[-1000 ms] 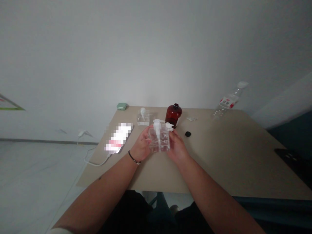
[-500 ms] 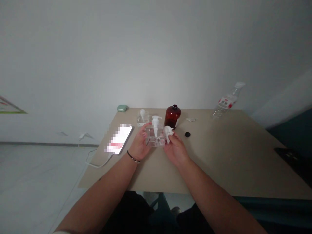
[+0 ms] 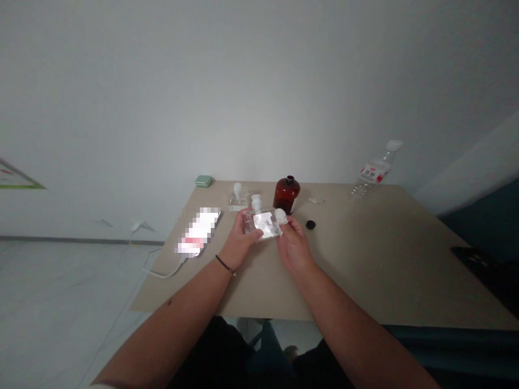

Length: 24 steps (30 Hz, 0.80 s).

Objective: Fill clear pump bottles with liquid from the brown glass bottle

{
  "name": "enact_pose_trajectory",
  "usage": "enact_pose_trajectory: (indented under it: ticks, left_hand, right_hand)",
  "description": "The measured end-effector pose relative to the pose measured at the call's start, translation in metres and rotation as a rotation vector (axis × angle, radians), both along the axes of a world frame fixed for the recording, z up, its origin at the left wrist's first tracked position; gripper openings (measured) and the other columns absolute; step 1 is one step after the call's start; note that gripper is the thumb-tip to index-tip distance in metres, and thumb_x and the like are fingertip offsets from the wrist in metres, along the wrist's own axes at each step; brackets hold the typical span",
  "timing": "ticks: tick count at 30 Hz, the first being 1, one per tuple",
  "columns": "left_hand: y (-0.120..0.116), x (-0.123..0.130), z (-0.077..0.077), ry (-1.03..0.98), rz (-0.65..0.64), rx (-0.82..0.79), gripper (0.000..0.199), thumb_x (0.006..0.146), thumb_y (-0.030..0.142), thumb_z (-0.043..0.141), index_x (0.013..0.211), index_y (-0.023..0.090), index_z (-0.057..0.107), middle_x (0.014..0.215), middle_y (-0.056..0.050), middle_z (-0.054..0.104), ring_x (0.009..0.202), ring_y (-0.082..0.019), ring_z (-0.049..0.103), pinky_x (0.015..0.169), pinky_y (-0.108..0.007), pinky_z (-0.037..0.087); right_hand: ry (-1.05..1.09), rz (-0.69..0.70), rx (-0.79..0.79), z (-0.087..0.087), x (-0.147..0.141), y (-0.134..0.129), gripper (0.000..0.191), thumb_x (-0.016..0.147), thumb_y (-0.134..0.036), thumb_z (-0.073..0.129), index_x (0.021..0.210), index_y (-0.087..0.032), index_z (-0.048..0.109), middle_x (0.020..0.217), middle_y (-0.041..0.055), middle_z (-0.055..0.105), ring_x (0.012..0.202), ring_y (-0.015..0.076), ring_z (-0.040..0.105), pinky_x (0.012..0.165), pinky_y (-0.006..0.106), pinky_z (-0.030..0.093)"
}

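My left hand is closed around a clear square pump bottle, its thumb lying over the front face. The bottle's white pump head sticks up at the top, and light glares off the front. A crumpled white tissue is pinched in my right hand and pressed against the bottle's right side. Just behind stands a brown bottle with an open neck and dark liquid inside. A second clear pump bottle rests behind my left hand.
A lit phone on a white cable lies at the left. Right of the brown bottle are a black cap and a white scrap. A clear plastic water bottle stands farther right. A green case sits at the back left corner.
The held pump bottle has tilted and turned, so its front face now catches the light. My left thumb has come onto that face. The tissue stays at the bottle's right side.
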<state>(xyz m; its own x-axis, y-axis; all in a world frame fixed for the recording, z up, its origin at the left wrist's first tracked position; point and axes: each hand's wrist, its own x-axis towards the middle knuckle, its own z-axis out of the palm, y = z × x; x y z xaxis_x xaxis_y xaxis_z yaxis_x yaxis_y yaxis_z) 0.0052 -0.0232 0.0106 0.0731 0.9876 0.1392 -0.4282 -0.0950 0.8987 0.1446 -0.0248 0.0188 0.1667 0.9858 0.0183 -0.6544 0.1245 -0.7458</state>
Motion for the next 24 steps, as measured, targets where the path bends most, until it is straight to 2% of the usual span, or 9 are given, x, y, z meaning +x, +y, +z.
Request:
enact_pose_trajectory:
  ticks: [2,4,8,11,14,19,22,24]
  left_hand:
    - [-0.001,0.0,-0.002,0.098,-0.003,0.044,0.064,0.066,0.032,0.088,0.121,0.022,0.058,0.112,-0.004,0.067,0.101,-0.02,0.063,0.092,-0.031,0.048]
    - [-0.003,0.0,-0.002,0.106,-0.062,0.088,0.064,0.066,0.034,0.088,0.121,0.02,0.058,0.112,-0.005,0.067,0.101,-0.02,0.063,0.092,-0.031,0.049]
    - [-0.005,0.005,0.002,-0.066,-0.138,0.083,0.073,0.059,0.045,0.092,0.12,0.023,0.059,0.106,-0.004,0.068,0.093,-0.02,0.066,0.082,-0.031,0.054]
    - [-0.005,0.007,0.008,-0.212,-0.099,0.065,0.075,0.052,0.056,0.092,0.113,0.024,0.061,0.103,-0.002,0.068,0.088,-0.019,0.068,0.078,-0.032,0.057]
    - [-0.002,0.007,0.014,-0.29,-0.035,0.06,0.07,0.052,0.058,0.092,0.106,0.023,0.063,0.101,-0.003,0.068,0.085,-0.019,0.068,0.074,-0.031,0.058]
    - [0.001,0.006,0.013,-0.248,0.008,0.044,0.066,0.055,0.055,0.092,0.105,0.023,0.063,0.101,-0.003,0.067,0.084,-0.017,0.066,0.072,-0.03,0.058]
    - [0.0,0.007,0.005,-0.167,-0.079,0.064,0.068,0.059,0.056,0.09,0.113,0.024,0.061,0.101,-0.003,0.067,0.086,-0.018,0.066,0.072,-0.03,0.058]
    - [-0.003,0.007,0.002,-0.127,-0.172,0.084,0.073,0.059,0.056,0.09,0.117,0.024,0.06,0.1,-0.002,0.067,0.086,-0.019,0.067,0.073,-0.03,0.058]
  right_hand:
    - [0.012,-0.016,-0.017,0.0,0.0,0.002,0.028,0.057,-0.034,0.087,0.074,-0.025,0.066,0.073,-0.0056,0.069,0.066,0.0126,0.059,0.068,0.028,0.046]
    - [0.016,-0.011,-0.063,-0.001,0.0,0.004,0.029,0.057,-0.034,0.087,0.075,-0.025,0.067,0.073,-0.0057,0.07,0.065,0.0123,0.06,0.066,0.028,0.046]
    - [-0.014,0.055,-0.117,-0.006,-0.003,0.006,0.027,0.06,-0.035,0.086,0.075,-0.024,0.067,0.068,-0.0057,0.068,0.06,0.0125,0.059,0.061,0.028,0.045]
    - [-0.049,0.105,-0.109,-0.01,-0.004,0.004,0.026,0.062,-0.036,0.085,0.075,-0.023,0.067,0.071,-0.0039,0.069,0.063,0.0134,0.059,0.064,0.029,0.044]
    - [-0.065,0.146,-0.068,-0.011,-0.003,-0.003,0.024,0.063,-0.034,0.085,0.075,-0.022,0.068,0.074,-0.0033,0.07,0.064,0.0128,0.057,0.064,0.028,0.042]
    - [-0.027,0.13,0.052,-0.004,-0.001,-0.007,0.023,0.06,-0.031,0.087,0.074,-0.024,0.069,0.087,-0.0028,0.073,0.075,0.0133,0.061,0.069,0.028,0.044]
    - [0.005,0.091,0.052,-0.002,0.001,-0.003,0.026,0.062,-0.031,0.087,0.079,-0.025,0.069,0.088,-0.0041,0.073,0.079,0.0137,0.065,0.076,0.029,0.048]
    - [0.014,0.087,0.009,-0.003,0.003,0.0,0.026,0.065,-0.031,0.085,0.083,-0.026,0.067,0.082,-0.0051,0.072,0.073,0.0134,0.064,0.071,0.028,0.049]
